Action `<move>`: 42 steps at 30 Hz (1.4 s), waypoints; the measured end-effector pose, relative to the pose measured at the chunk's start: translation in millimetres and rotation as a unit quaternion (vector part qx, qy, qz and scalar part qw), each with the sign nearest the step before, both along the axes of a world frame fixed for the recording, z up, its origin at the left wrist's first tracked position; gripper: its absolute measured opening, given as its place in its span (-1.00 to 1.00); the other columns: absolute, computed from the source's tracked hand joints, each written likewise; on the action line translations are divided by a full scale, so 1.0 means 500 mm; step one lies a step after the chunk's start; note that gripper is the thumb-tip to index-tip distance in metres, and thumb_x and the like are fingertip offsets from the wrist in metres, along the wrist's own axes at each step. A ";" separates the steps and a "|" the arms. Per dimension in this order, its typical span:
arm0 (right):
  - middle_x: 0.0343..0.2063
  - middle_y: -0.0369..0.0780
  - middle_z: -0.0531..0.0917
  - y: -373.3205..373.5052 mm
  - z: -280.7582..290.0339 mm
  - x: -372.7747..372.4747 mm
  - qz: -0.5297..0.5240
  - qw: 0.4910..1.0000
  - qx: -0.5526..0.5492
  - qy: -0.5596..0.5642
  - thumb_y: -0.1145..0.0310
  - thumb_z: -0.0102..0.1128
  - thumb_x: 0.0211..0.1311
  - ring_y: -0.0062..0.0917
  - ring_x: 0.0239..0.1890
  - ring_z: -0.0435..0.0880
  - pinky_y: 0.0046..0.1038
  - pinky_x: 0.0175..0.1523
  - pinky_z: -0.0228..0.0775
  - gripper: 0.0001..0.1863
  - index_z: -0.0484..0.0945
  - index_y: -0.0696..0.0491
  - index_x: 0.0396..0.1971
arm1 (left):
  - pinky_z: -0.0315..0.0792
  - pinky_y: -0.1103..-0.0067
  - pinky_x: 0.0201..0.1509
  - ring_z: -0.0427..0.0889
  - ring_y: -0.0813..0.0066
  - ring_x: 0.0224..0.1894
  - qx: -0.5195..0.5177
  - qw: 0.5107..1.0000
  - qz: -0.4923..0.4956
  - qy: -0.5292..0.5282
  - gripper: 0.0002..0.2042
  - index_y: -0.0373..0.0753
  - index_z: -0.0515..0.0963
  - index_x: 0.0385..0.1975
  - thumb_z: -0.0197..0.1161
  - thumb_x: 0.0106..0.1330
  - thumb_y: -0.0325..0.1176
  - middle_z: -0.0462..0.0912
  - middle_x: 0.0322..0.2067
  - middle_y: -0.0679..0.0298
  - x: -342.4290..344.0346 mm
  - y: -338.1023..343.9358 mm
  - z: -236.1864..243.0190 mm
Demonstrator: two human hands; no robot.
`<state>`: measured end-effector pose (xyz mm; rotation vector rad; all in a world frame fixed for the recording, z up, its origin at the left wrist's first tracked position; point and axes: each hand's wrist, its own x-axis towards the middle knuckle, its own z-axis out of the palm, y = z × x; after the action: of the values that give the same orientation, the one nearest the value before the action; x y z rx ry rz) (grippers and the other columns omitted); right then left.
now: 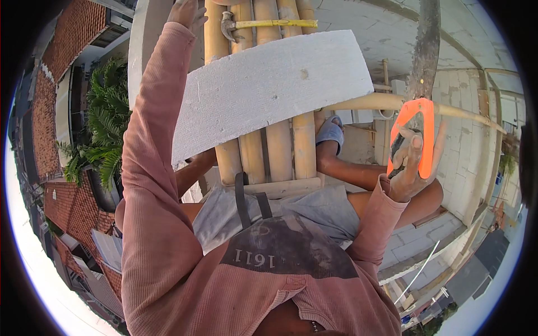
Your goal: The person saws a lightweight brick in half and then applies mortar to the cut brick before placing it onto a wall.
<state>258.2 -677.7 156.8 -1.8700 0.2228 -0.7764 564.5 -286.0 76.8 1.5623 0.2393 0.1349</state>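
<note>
I sit on a scaffold of bamboo poles [278, 148] high above the ground. A long white lightweight block [269, 87] lies across the poles in front of me. My right hand [408, 168] grips the orange handle of a hand saw [423, 67], whose dusty blade points up and away, clear of the block. My left hand [188, 12] reaches up at the top edge of the view, resting near a white wall edge [140, 50]; whether it grips anything I cannot tell. A hammer with a yellow handle [269, 24] lies on the poles beyond the block.
A block wall [465, 134] runs on the right with a bamboo crosspole [381, 101] along it. Tiled roofs [67, 33] and a leafy plant [103, 123] lie far below on the left. My sandalled foot [330, 131] rests by the poles.
</note>
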 end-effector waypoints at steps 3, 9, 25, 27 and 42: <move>-0.60 -0.23 0.61 0.002 -0.001 -0.031 -0.003 0.997 0.043 0.060 0.30 0.13 0.40 -0.78 -0.75 0.19 -0.64 -0.60 -0.02 -0.39 0.28 0.41 0.30 | 0.38 0.38 0.29 0.63 0.02 0.12 0.324 0.942 -0.084 -0.029 -0.25 -0.34 0.44 0.29 0.15 0.38 0.24 0.65 0.06 -0.05 -0.145 0.062 -0.036; -0.75 -0.36 0.33 -0.082 -0.024 -0.169 0.159 0.960 0.217 0.081 0.22 0.14 0.37 -0.75 -0.77 0.19 -0.63 -0.63 0.00 -0.46 0.38 0.41 0.09 | 0.39 0.27 0.28 0.63 -0.01 0.12 0.465 0.786 -0.276 0.300 -0.14 -0.20 0.55 0.22 -0.09 0.30 0.49 0.67 0.05 -0.01 -0.222 0.168 -0.069; -0.67 -0.39 0.48 0.073 0.067 -0.280 0.191 0.927 0.032 0.322 -0.11 0.24 0.32 -0.77 -0.71 0.39 -0.63 -0.57 0.19 -0.24 0.46 0.30 0.20 | 0.47 0.26 0.25 0.58 0.08 0.20 0.402 0.726 -0.425 0.362 0.10 -0.46 0.47 0.17 0.33 -0.11 0.55 0.60 0.08 -0.16 -0.343 0.037 0.057; -0.68 -0.39 0.48 0.060 0.089 -0.287 0.201 0.915 0.049 0.346 -0.18 0.22 0.31 -0.75 -0.69 0.42 -0.63 -0.55 0.22 -0.19 0.47 0.30 0.20 | 0.46 0.27 0.25 0.57 0.08 0.21 0.433 0.717 -0.412 0.359 0.10 -0.48 0.44 0.17 0.31 -0.07 0.54 0.59 0.08 -0.15 -0.410 0.017 0.091; -0.70 -0.29 0.57 0.091 0.294 -0.294 0.228 0.867 -0.013 0.443 -0.05 0.27 0.28 -0.65 -0.69 0.54 -0.59 -0.45 0.38 -0.20 0.40 0.39 0.21 | 0.23 0.14 0.19 0.42 0.08 0.08 0.643 0.702 -0.299 0.067 -0.06 -0.33 0.28 0.27 0.33 0.09 0.34 0.39 0.01 0.02 -0.617 -0.074 0.143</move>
<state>111.4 -632.0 304.0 -2.0740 0.3202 0.4482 256.1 -323.0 148.5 2.9815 -0.3830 -0.4413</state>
